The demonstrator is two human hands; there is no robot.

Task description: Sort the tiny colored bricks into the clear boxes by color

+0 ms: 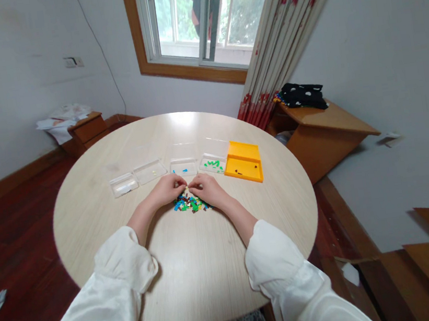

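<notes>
A loose pile of small toy building bricks (192,203), in blue, green, brown, white and yellow, lies on the round table. My left hand (167,189) is at the pile's left far edge, its fingers pinched together. Facing it from the right, my right hand (207,188) is closed in a similar pinch, its fingertips close to the left ones. A tiny pale piece (187,188) shows between the two sets of fingertips; which hand grips it is too small to tell.
Beyond my hands stand open clear boxes: one with white pieces (124,185), one with few pale ones (149,172), one with blue (184,167), one with green (212,164). A yellow box (243,160) holds a few dark pieces. The round table (197,268) carries everything.
</notes>
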